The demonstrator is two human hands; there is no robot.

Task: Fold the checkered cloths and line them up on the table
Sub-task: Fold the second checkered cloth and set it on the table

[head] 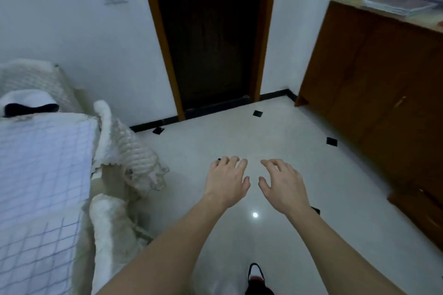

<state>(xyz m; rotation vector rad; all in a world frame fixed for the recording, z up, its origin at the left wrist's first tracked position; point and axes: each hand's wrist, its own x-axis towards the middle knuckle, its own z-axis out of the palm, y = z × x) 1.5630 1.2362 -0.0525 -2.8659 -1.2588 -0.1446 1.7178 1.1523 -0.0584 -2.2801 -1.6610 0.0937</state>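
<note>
White cloth with a thin blue check (40, 163) lies spread at the near left, on what looks like a bed or sofa with a cream quilted cover (129, 148) bunched along its right edge. Both hands are held out over the pale tiled floor (239, 132), close together but not touching. The left hand (227, 178) and the right hand (281, 181) are palm down with loosely spread, slightly bent fingers, and neither holds anything.

The step in hand is probably fetching a cloth. To do it well, the person should turn left and pinch two corners of one edge, one per hand. Lifting straight up would bring the cloth away without dragging the quilted cover. It should hang flat before the first fold, so that the check lines can guide the edges into line.

At the far right stands a wooden cabinet (371, 67) with a pale top, and on it lies a flat stack of folded fabric (399, 5). The stack is blurred, so its pattern cannot be made out, and the picture's right edge cuts off that top. Whether this top is the table meant is unclear.

The checkered cloth runs off the left and bottom edges, so one piece or several cannot be told. A dark doorway (211, 31) fills the far middle.
</note>
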